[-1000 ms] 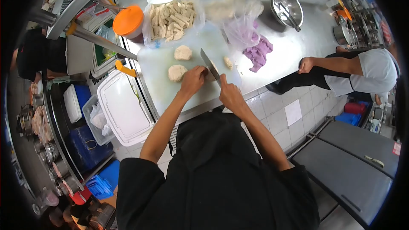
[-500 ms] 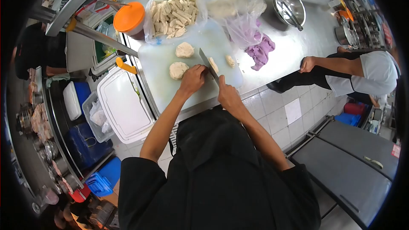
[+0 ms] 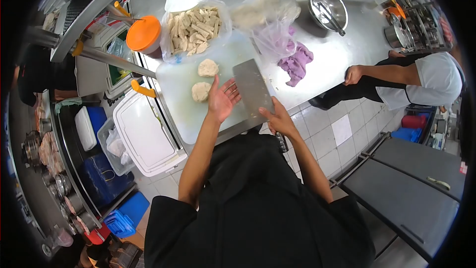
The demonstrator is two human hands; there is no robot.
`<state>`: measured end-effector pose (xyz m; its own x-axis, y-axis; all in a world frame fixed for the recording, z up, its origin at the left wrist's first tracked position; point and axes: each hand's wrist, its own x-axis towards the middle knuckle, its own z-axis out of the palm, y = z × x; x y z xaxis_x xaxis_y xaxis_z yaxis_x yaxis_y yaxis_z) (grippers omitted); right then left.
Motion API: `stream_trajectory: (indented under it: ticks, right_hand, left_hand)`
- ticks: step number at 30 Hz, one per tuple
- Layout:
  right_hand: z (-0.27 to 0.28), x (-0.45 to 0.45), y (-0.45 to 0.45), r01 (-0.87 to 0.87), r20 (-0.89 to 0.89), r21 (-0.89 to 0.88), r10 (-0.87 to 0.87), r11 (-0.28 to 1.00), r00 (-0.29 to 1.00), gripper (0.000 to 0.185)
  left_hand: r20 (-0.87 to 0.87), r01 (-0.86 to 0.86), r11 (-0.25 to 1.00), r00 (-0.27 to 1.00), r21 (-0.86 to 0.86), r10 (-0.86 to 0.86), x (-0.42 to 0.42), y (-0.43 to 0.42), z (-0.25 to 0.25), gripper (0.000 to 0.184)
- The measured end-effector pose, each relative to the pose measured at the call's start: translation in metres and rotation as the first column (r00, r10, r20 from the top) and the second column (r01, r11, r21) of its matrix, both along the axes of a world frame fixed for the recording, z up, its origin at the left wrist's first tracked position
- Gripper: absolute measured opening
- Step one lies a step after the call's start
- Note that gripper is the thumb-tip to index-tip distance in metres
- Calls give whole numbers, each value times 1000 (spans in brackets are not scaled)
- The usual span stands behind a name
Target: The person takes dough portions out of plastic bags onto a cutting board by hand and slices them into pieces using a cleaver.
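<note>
My right hand [image 3: 278,119] grips a cleaver [image 3: 252,87] by its handle, the broad blade turned flat toward me above the board's right side. Beside the blade, my left hand [image 3: 224,100] is open, palm up and fingers spread, with nothing in it. Two pale round lumps [image 3: 208,68] [image 3: 201,92] lie on the white cutting board [image 3: 183,119], just left of my left hand. Behind them a clear plastic bag [image 3: 225,20] holds many pale cut strips [image 3: 193,27]. Part of the board is hidden under the blade.
An orange-lidded tub [image 3: 144,34] stands left of the bag. To the right lie a purple cloth [image 3: 297,64], another plastic bag [image 3: 267,10] and a steel bowl [image 3: 328,10] with a utensil. A person's hand [image 3: 353,74] rests at the table's right edge. A white cooler lid [image 3: 144,124] is at left.
The cleaver has gone from edge-down to flat-faced. My left hand has left the board and turned palm up, fingers spread. The small cut pieces beside the blade no longer show.
</note>
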<state>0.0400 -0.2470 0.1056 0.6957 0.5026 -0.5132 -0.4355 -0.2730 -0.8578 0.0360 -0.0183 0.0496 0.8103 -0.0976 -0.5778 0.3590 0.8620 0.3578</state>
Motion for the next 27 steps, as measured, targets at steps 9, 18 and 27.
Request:
stream_trajectory:
  ticks: [9, 18, 27]
  right_hand:
    - [-30, 3, -37, 245, 585, -609, 218, 754, 781, 16]
    - [-37, -22, -19, 142, 585, -459, 178, 877, 791, 28]
    - [-65, -24, 12, -3, 148, -285, 47, 959, 988, 55]
  left_hand:
    - [237, -253, -75, 956, 965, -172, 2, -32, -29, 48]
    - [301, -315, -77, 941, 946, -151, 17, -53, -41, 49]
    - [359, -379, -103, 918, 920, -167, 17, -57, -40, 44]
